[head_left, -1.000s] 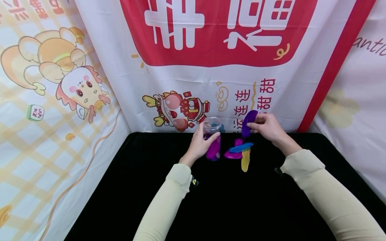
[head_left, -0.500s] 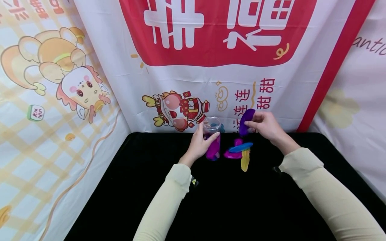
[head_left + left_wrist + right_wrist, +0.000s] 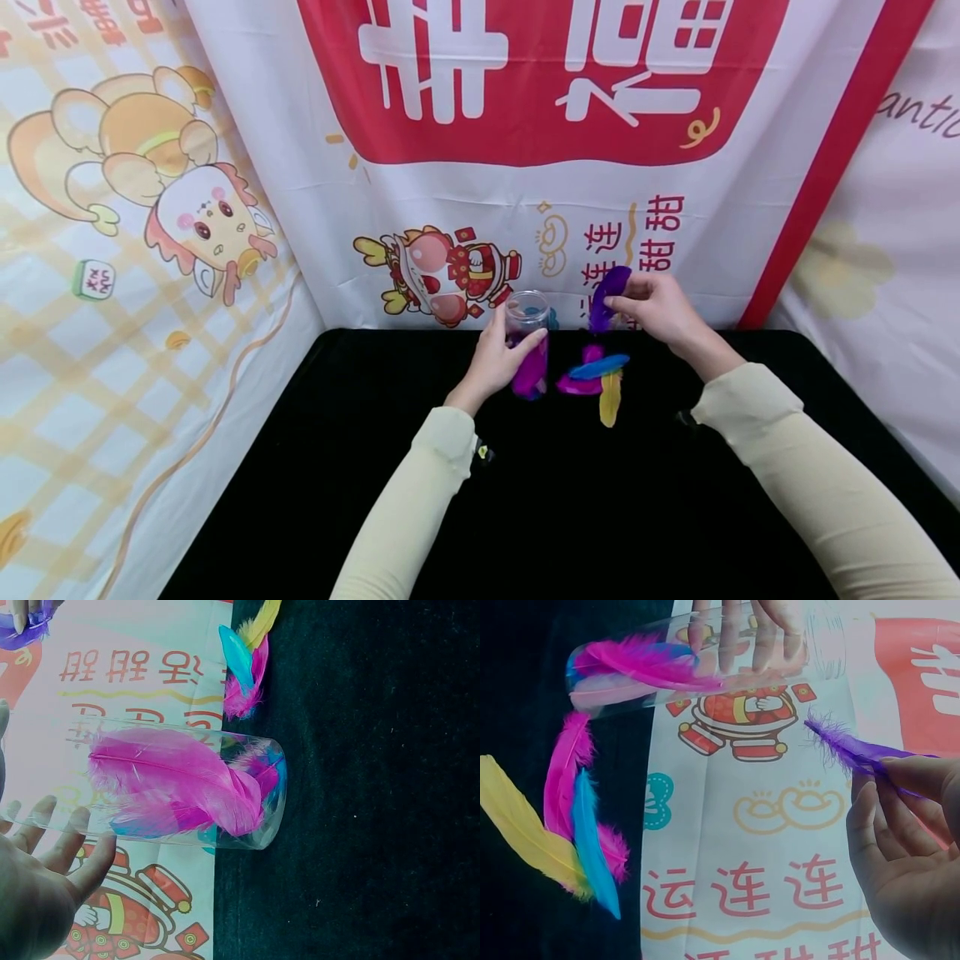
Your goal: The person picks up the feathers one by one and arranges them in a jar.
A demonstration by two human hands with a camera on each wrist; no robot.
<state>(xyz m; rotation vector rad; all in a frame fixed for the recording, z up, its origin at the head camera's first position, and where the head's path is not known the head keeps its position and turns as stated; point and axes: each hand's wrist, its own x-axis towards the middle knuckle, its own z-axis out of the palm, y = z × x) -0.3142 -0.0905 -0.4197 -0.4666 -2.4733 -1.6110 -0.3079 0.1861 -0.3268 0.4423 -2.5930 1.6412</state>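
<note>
My left hand (image 3: 495, 358) grips a clear plastic jar (image 3: 528, 312) near the back of the table, its fingers wrapped round the side. Pink and blue feathers (image 3: 172, 780) fill the lower part of the jar, seen through its wall in the left wrist view. To the right and above the table, my right hand (image 3: 663, 312) pinches a purple feather (image 3: 609, 296) between thumb and fingers. In the right wrist view the feather's quill end (image 3: 817, 727) points toward the jar's mouth side, apart from it.
Beside the jar lies a small pile with a blue feather (image 3: 600, 367), a yellow feather (image 3: 611, 400) and pink feathers (image 3: 579, 385) on the black tabletop (image 3: 570, 500). A printed cloth (image 3: 450, 192) hangs right behind the table's back edge.
My right hand has moved slightly left and up with the purple feather, closer to the jar. The left hand and jar stay in place, as does the pile of feathers.
</note>
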